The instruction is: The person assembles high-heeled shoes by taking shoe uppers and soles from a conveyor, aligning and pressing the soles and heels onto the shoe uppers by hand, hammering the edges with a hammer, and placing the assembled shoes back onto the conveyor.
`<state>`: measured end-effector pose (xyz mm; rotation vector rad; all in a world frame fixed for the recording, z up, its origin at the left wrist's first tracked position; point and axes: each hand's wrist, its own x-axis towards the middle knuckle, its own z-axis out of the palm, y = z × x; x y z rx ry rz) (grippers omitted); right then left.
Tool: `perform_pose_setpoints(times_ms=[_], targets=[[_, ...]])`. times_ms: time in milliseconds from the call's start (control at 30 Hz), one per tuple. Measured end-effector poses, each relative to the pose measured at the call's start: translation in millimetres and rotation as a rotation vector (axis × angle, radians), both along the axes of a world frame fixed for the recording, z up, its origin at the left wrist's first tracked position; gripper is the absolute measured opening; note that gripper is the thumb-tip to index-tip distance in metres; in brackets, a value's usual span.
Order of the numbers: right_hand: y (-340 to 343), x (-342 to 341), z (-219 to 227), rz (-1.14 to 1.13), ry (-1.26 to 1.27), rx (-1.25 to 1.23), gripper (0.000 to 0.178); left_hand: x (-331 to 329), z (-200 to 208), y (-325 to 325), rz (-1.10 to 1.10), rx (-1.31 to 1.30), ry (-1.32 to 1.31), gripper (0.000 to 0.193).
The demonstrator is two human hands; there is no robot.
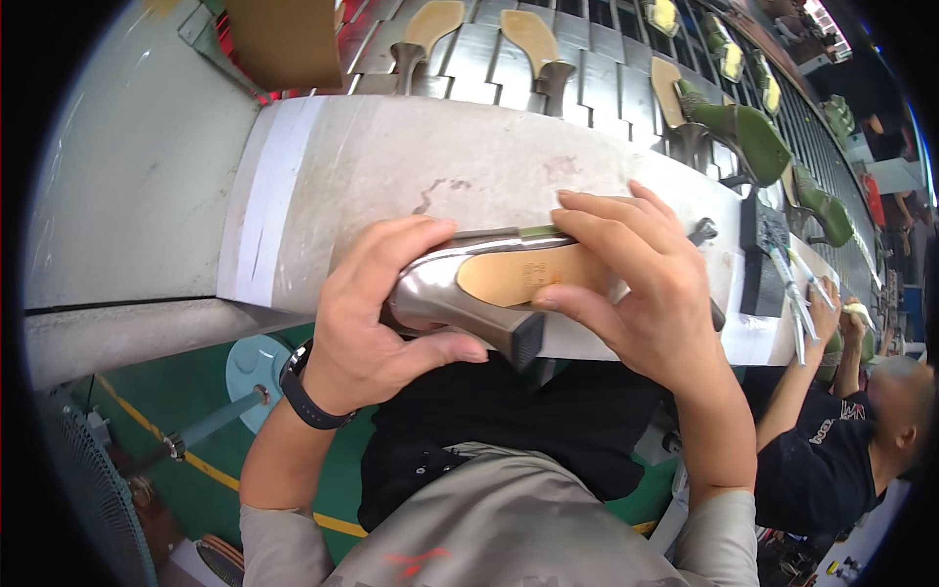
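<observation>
Currently, both your hands grasp high-heeled shoe (504, 277): left hand (362, 313) wraps silver heel end, right hand (650, 279) clasps forepart. Toe hidden under right hand; can't tell whether shoe touches counter (391, 157). Shoe held at counter's near edge, sole facing up, long axis running side to side, toe end rightward, heel tip slanting right and toward your body. Black block (761, 259) at counter's right end. Beyond far edge, slatted conveyor (604, 88) carries heeled soles (528, 37), green shoes (748, 137), some cut off at top.
</observation>
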<state>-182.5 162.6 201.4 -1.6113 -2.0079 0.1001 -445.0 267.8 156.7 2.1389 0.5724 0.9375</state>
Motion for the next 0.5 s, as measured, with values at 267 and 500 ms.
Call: perform_pose_setpoints(times_ms=[267,500], targets=[[8.8,-21.1,-1.7,0.095,0.075,-0.065,0.062,7.1,4.9,-3.5,-0.130,0.081,0.100,0.076],[11.5,-27.8,-12.3,0.130,0.088,0.040,0.052,5.1,-0.4,-5.5,-0.119,0.230,0.076,0.070]])
